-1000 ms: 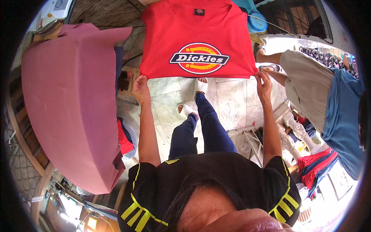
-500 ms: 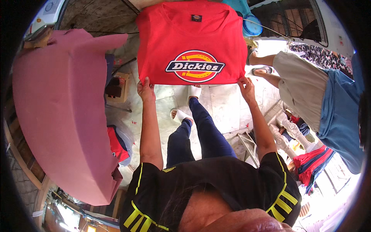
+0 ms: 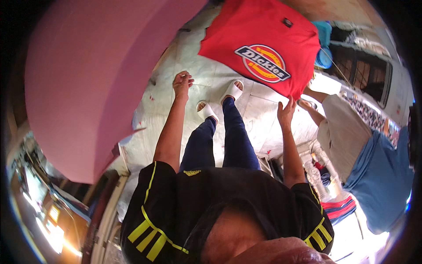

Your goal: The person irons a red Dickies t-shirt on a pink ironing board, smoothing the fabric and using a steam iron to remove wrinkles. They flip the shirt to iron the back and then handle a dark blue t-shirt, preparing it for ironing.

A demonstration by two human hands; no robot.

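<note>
A red T-shirt (image 3: 220, 46) with a round printed emblem on its front lies spread out ahead of me, its collar with a dark label at the far end. My left hand (image 3: 181, 84) is off the shirt, left of its near left corner, with fingers loosely bent and apart and nothing in them. By the near right corner of the shirt is my right hand (image 3: 286, 112), thumb and fingers spread. Its fingertips are at the hem, and whether they touch the cloth I cannot tell.
A large pink padded board or sheet (image 3: 79, 88) fills the left side. On the right stands another person in grey shorts (image 3: 345, 127) and a blue top. Blue containers (image 3: 324, 57) are beyond the shirt. Folded red and dark cloths (image 3: 338, 210) lie at lower right.
Both hands have let go of the shirt's hem corners; the left has drawn away from it. The view has turned, so the shirt appears tilted and further right.
</note>
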